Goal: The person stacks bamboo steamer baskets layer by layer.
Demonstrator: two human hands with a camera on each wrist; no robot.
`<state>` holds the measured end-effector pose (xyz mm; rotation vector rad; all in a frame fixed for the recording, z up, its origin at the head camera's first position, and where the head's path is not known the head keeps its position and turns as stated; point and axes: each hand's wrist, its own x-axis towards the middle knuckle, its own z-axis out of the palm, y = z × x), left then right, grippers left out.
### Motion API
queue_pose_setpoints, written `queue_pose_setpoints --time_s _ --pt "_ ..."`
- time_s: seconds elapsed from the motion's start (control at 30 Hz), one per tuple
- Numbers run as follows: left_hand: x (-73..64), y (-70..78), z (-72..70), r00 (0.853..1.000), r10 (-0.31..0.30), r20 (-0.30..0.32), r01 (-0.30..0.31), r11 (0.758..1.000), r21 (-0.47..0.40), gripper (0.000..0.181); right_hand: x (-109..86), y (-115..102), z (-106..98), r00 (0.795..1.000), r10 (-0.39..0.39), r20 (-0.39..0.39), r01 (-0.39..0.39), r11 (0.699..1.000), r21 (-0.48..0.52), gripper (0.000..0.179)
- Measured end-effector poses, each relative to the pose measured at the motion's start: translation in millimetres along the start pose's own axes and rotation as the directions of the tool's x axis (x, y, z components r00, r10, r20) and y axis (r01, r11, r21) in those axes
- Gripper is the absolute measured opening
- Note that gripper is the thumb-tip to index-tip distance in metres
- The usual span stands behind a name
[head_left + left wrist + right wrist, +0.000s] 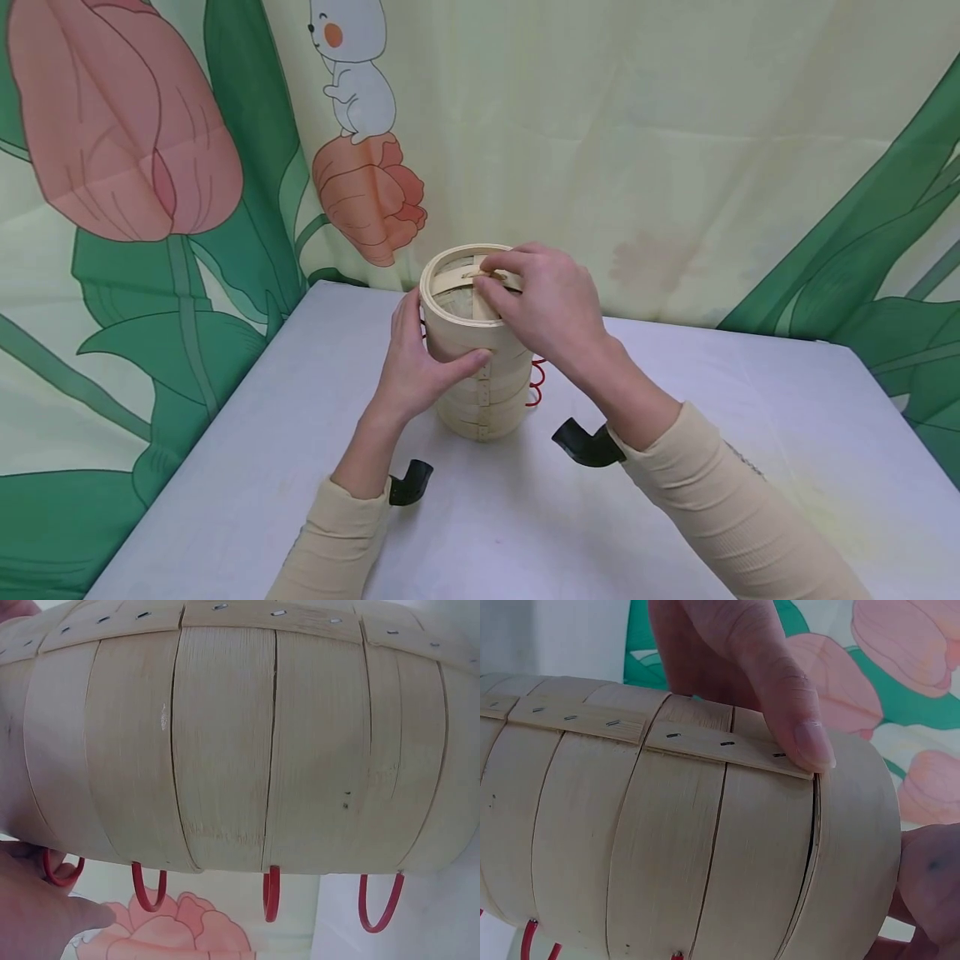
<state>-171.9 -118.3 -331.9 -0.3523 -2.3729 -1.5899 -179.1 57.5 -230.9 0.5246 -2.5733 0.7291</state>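
A tall stack of pale bamboo steamer baskets (459, 407) stands upright on the table, topped by a round bamboo lid (456, 322). My left hand (415, 367) grips the stack's upper left side, its thumb (799, 712) lying across the stapled seam just below the lid. With thumb and fingertips, my right hand (555, 304) pinches the strap handle (450, 280) across the lid's top. A narrow dark gap shows between lid and top basket in the right wrist view. Red loops (271, 896) stick out from the baskets' sides.
The white table (247, 500) carries the stack near its back edge. Behind it hangs a curtain (637, 167) printed with tulips and a white animal. Black curved pieces (588, 443) jut from both sleeves at the wrists.
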Motion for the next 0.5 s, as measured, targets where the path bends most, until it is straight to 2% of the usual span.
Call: queue_pose_setpoints --time_s 0.2,0.37,0.5 --pt "-0.8 -0.1 -2.5 1.0 0.013 0.0 -0.013 0.999 -0.032 0.111 -0.3 0 -3 1.0 -0.007 0.016 0.007 1.0 0.026 0.024" --pt "-0.3 -0.1 -6.2 1.0 0.0 0.0 0.0 0.999 -0.039 0.114 -0.9 -2 -9 0.999 0.022 0.028 -0.023 0.999 0.049 0.029" --pt "0.3 0.9 -10.9 1.0 0.019 -0.003 -0.019 0.999 -0.034 0.114 -3.1 1 -15 0.999 0.038 0.017 -0.04 0.994 0.104 0.031"
